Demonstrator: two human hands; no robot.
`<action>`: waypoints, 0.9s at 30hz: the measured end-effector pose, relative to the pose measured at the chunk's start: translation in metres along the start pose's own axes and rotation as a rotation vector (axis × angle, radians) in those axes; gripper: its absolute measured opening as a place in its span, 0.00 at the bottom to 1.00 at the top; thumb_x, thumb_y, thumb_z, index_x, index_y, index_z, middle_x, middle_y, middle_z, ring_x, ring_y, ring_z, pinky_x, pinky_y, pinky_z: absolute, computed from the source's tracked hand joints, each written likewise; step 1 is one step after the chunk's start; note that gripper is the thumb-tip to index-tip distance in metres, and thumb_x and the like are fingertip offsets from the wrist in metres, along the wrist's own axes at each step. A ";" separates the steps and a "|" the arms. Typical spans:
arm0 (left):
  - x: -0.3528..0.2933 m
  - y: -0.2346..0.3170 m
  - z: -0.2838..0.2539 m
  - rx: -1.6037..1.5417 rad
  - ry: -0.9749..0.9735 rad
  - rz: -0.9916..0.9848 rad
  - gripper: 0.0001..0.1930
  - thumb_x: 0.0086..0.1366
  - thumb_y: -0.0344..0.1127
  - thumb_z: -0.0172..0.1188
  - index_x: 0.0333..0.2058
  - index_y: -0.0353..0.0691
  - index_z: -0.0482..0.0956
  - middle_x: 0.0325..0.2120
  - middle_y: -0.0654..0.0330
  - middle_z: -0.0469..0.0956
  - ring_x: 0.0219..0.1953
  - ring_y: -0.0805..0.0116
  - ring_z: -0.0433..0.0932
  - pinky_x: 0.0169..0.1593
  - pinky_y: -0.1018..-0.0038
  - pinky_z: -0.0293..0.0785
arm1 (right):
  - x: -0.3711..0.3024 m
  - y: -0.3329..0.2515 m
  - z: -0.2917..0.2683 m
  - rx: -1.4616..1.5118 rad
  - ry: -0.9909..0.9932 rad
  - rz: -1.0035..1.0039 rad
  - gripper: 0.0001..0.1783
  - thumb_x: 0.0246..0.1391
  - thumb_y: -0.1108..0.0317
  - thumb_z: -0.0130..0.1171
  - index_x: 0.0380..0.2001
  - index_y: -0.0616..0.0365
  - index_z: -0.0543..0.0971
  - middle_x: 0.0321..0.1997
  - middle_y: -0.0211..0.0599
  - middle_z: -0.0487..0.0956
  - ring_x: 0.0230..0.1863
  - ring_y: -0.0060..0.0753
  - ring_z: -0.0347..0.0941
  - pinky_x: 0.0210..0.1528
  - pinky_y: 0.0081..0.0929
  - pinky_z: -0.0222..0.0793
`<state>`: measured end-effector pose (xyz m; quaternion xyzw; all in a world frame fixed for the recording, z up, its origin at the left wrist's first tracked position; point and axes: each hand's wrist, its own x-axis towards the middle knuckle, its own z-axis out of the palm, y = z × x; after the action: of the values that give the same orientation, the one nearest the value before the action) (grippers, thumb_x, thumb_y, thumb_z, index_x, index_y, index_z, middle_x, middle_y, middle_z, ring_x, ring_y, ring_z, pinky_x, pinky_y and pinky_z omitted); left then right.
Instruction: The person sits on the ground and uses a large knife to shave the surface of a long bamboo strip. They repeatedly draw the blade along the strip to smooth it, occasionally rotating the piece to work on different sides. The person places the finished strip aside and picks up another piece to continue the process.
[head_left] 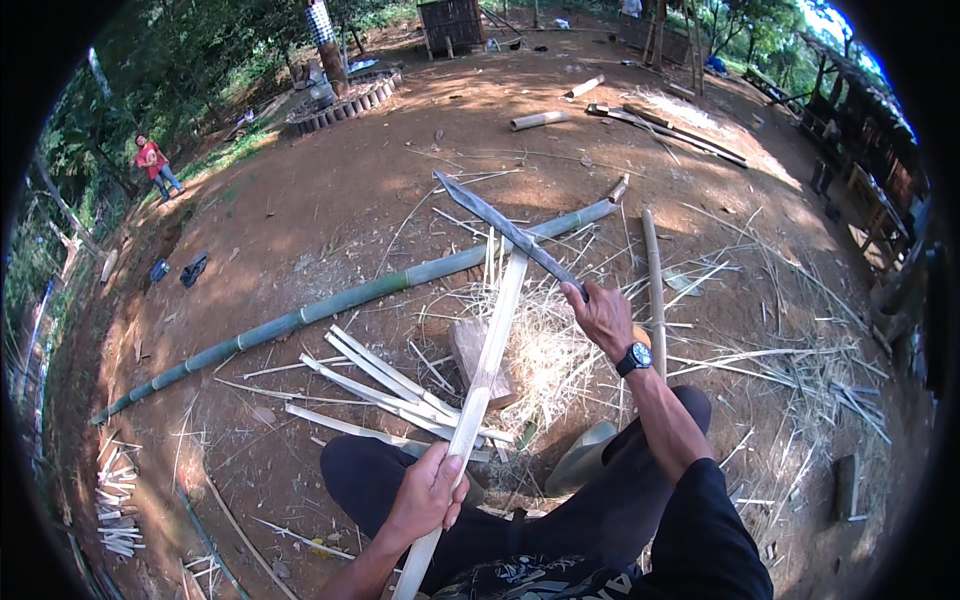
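A long pale split bamboo strip (480, 385) slants away from my lap. My left hand (427, 494) is wrapped round its near part. My right hand (604, 318), with a watch on the wrist, grips the handle of a machete (500, 225). The long dark blade points to the far left and lies across the strip's far end. Under the middle of the strip is a wooden block (467, 352). Several split bamboo strips (385, 380) lie on the ground left of the block. Pale shavings (545, 350) are heaped to its right.
Beyond the strip, a long green bamboo pole (360, 298) lies across the ground. A thinner pole (655, 280) lies right of my right hand. Short cut pieces (118, 505) are piled at the lower left. A person in a red shirt (152, 160) stands far left. More scraps (790, 370) litter the right.
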<state>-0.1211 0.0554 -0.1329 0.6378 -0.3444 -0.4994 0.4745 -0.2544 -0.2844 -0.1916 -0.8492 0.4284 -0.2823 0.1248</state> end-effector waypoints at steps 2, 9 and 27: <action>0.000 -0.002 -0.002 0.001 -0.013 0.007 0.14 0.74 0.42 0.42 0.41 0.35 0.67 0.18 0.65 0.67 0.11 0.82 0.64 0.13 0.84 0.60 | -0.011 -0.004 -0.001 0.021 0.048 -0.080 0.38 0.59 0.35 0.42 0.18 0.61 0.74 0.12 0.50 0.71 0.16 0.52 0.71 0.23 0.44 0.65; -0.007 0.003 -0.002 -0.001 -0.035 0.006 0.15 0.74 0.42 0.42 0.42 0.34 0.67 0.18 0.64 0.67 0.11 0.82 0.63 0.14 0.84 0.59 | 0.017 0.033 0.003 0.116 0.077 0.237 0.44 0.60 0.32 0.36 0.17 0.66 0.75 0.13 0.55 0.71 0.19 0.55 0.71 0.24 0.46 0.64; 0.029 -0.017 -0.002 0.158 0.122 0.185 0.18 0.73 0.38 0.46 0.57 0.37 0.65 0.21 0.68 0.66 0.17 0.84 0.62 0.20 0.84 0.60 | -0.072 -0.062 -0.014 0.066 -0.065 -0.555 0.32 0.50 0.34 0.57 0.22 0.58 0.71 0.16 0.38 0.70 0.17 0.43 0.72 0.20 0.39 0.66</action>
<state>-0.1122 0.0349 -0.1580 0.6678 -0.4105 -0.3852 0.4870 -0.2555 -0.1891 -0.1790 -0.9381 0.1660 -0.2921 0.0839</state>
